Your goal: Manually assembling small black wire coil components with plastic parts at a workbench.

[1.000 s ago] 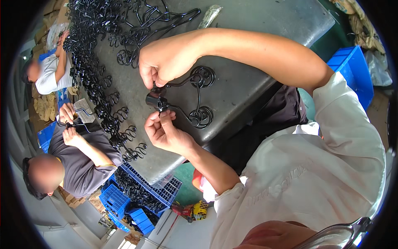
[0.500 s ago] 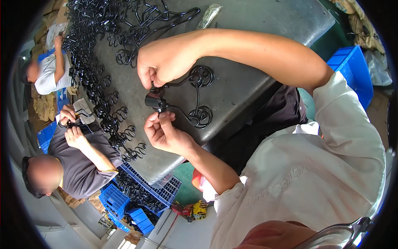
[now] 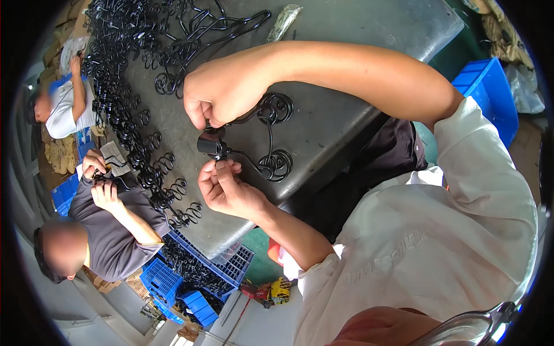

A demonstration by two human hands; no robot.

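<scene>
Between my hands lies a bent black wire part (image 3: 270,136) with two round coils, lying at the table's near edge. At its far end sits a short black cylinder (image 3: 210,145). My right hand (image 3: 228,92), back upward, pinches the end of the part just above the cylinder with thumb and fingertips. Below the cylinder my left hand (image 3: 228,187) holds the other end between thumb and forefinger, its remaining fingers curled. What exactly each fingertip grips is partly hidden.
A large heap of black coiled wire parts (image 3: 124,75) runs along the table's (image 3: 340,115) left side. A clear plastic packet (image 3: 284,23) lies at the back. Co-workers sit at left, one handling a wire part. Blue crates (image 3: 163,282) stand below; a blue bin (image 3: 490,95) is right.
Both my hands, with the wire part, appear slightly further left, as does the whole table. My right fingertips sit a little lower beside the cylinder. The grips remain.
</scene>
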